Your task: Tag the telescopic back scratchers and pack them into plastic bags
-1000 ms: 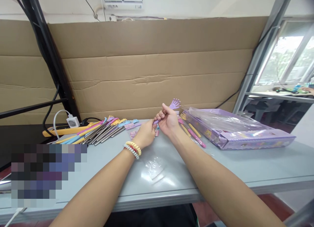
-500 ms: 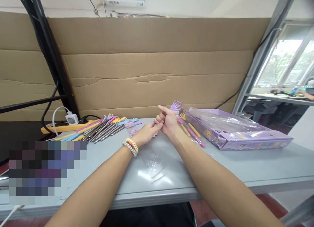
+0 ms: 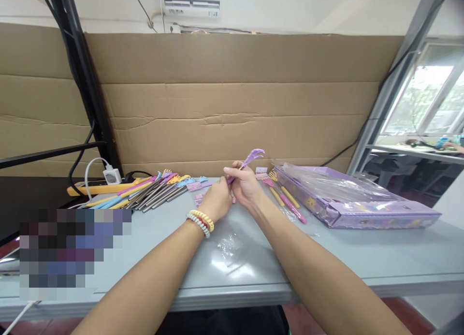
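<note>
A purple back scratcher [image 3: 252, 156] with a hand-shaped head slants up and to the right between my two hands. My right hand [image 3: 247, 186] pinches its shaft just below the head, thumb on top. Lower down, my left hand [image 3: 218, 199], with beaded bands on the wrist, is closed around the purple handle. My fingers hide part of the shaft. Pink cards [image 3: 194, 186] lie just left of my hands. To the right, pink and yellow back scratchers [image 3: 288, 196] rest beside a purple box [image 3: 380, 214].
At the left lies a pile of back scratchers [image 3: 159, 192] with metal shafts and coloured heads. A clear plastic bag [image 3: 230, 245] lies on the grey table [image 3: 145, 257] before me. Behind stand a cardboard wall [image 3: 232, 103] and a white charger plug [image 3: 111, 174].
The purple back scratcher has turned, so its head now shows side-on and tips right. My right hand has rotated, and my left hand has closed round the handle. The view shifted slightly.
</note>
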Demonstrator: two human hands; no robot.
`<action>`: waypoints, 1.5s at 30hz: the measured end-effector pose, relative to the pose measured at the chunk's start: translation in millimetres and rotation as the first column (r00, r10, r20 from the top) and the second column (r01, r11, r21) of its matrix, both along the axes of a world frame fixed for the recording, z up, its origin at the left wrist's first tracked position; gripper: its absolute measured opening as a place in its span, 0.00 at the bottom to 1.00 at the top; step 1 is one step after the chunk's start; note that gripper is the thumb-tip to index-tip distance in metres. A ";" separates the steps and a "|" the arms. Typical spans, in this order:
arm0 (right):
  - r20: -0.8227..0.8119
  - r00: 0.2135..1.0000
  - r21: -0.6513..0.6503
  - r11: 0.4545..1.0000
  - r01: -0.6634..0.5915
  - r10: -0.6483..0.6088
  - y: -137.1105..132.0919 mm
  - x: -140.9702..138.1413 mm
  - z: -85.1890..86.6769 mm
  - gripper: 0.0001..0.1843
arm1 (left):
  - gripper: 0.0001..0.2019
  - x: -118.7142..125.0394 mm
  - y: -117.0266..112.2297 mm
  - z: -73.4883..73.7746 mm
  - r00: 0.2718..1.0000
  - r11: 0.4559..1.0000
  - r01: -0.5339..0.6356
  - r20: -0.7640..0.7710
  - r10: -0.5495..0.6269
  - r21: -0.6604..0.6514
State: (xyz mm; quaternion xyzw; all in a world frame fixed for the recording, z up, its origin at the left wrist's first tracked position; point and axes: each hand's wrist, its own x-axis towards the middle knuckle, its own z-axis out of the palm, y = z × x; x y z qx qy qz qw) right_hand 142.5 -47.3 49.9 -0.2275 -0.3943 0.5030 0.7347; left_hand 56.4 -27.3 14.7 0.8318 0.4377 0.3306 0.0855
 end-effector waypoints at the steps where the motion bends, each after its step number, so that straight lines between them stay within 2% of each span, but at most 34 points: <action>1: 0.004 1.000 0.019 1.000 0.010 -0.010 -0.4 1.2 1.0 0.19 | 0.10 0.3 -1.7 0.4 1.000 1.000 0.018 -0.003 -0.018 -0.004; 3: -0.004 0.999 0.038 0.998 0.043 -0.043 -0.6 4.3 2.7 0.21 | 0.11 1.1 -5.0 0.9 0.997 0.997 0.071 0.004 -0.071 -0.014; 7: -0.045 0.994 0.009 0.995 0.096 -0.096 1.0 11.3 3.8 0.24 | 0.15 1.1 -9.8 4.0 0.966 0.964 0.254 0.072 -0.249 -0.074; 9: -0.050 0.994 0.002 0.996 0.094 -0.094 2.3 14.4 3.5 0.24 | 0.17 -0.7 -11.3 8.1 0.938 0.930 0.337 0.141 -0.318 -0.147; 12: -0.030 0.997 0.008 0.998 0.067 -0.067 3.6 17.3 3.1 0.26 | 0.20 -4.3 -13.3 15.8 0.877 0.847 0.467 0.250 -0.409 -0.254; 14: -0.016 0.999 0.019 0.999 0.041 -0.041 3.7 18.0 3.2 0.27 | 0.20 -5.5 -14.2 18.9 0.844 0.804 0.528 0.271 -0.463 -0.273; 15: -0.011 0.999 0.025 0.999 0.032 -0.032 3.5 18.1 3.4 0.26 | 0.20 -5.4 -14.5 19.3 0.840 0.800 0.536 0.264 -0.474 -0.268; 19: -0.009 0.999 0.033 0.999 0.034 -0.034 1.3 18.2 5.2 0.24 | 0.18 -0.8 -15.5 17.0 0.871 0.851 0.482 0.214 -0.441 -0.210; 22: -0.012 0.998 0.034 0.998 0.055 -0.054 -1.0 18.9 7.3 0.24 | 0.19 2.0 -17.5 18.0 0.917 0.906 0.392 0.141 -0.372 -0.158; 26: -0.035 0.993 0.032 0.993 0.112 -0.111 -1.2 20.6 9.8 0.23 | 0.22 1.3 -19.8 20.7 0.983 0.971 0.180 0.001 -0.182 -0.160; 29: -0.103 0.977 0.008 0.982 0.191 -0.189 2.4 23.9 10.6 0.24 | 0.25 1.6 -20.6 19.2 0.998 0.981 0.003 -0.060 -0.014 -0.194; 31: -0.134 0.966 -0.021 0.976 0.219 -0.219 5.1 26.8 10.5 0.25 | 0.27 2.6 -21.3 17.6 0.995 0.977 -0.062 -0.088 0.044 -0.205; 35: -0.149 0.964 -0.032 0.976 0.216 -0.219 7.2 30.4 9.6 0.26 | 0.29 2.6 -22.8 15.9 0.992 0.984 -0.090 -0.105 0.074 -0.154; 38: -0.165 0.968 -0.001 0.981 0.193 -0.190 6.2 30.1 8.1 0.25 | 0.29 1.0 -23.3 15.1 0.997 0.995 -0.045 -0.073 0.039 -0.084; 42: -0.156 0.986 0.048 0.996 0.072 -0.064 5.1 28.8 3.3 0.18 | 0.28 1.0 -25.5 15.2 0.998 0.999 0.046 -0.052 -0.045 0.016; 45: -0.064 0.997 0.041 0.998 -0.048 0.051 4.2 28.0 -1.5 0.13 | 0.29 1.4 -28.7 17.6 0.998 0.996 0.052 -0.036 -0.050 0.073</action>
